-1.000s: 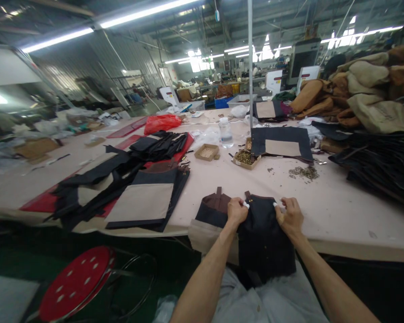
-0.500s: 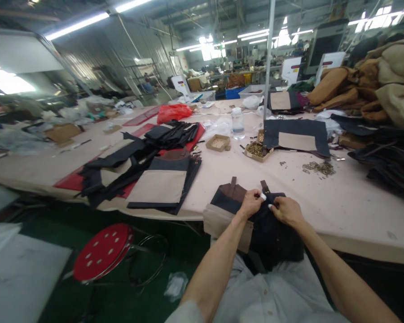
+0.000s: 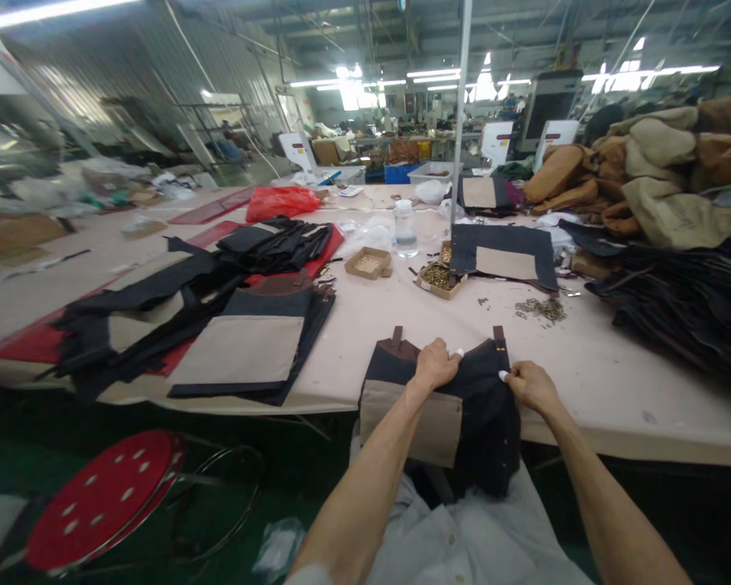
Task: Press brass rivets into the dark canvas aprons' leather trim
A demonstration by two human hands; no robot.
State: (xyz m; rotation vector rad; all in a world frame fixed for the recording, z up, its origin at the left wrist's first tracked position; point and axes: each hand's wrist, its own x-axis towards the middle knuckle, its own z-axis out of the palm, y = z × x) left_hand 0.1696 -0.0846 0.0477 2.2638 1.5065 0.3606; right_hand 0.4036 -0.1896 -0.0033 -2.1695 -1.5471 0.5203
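Looks like light, floppy cloth (image 3: 486, 406), pinched at edges by closed left fingers (image 3: 459, 353) and right fingers (image 3: 503, 376), best held near the brown tab (image 3: 498, 333) beyond the right fingers.

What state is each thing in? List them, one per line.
Left hand: gripping cloth
Right hand: pinching cloth edge
Dark cloth: creased, overhanging table
Left box: open, holding small pieces
Right box: open, filled
Bottle: upright
Red bag: crumpled
Stool: upright, unoccupied

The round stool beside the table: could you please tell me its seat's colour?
The seat is red with pale spots, best seen in the head view.
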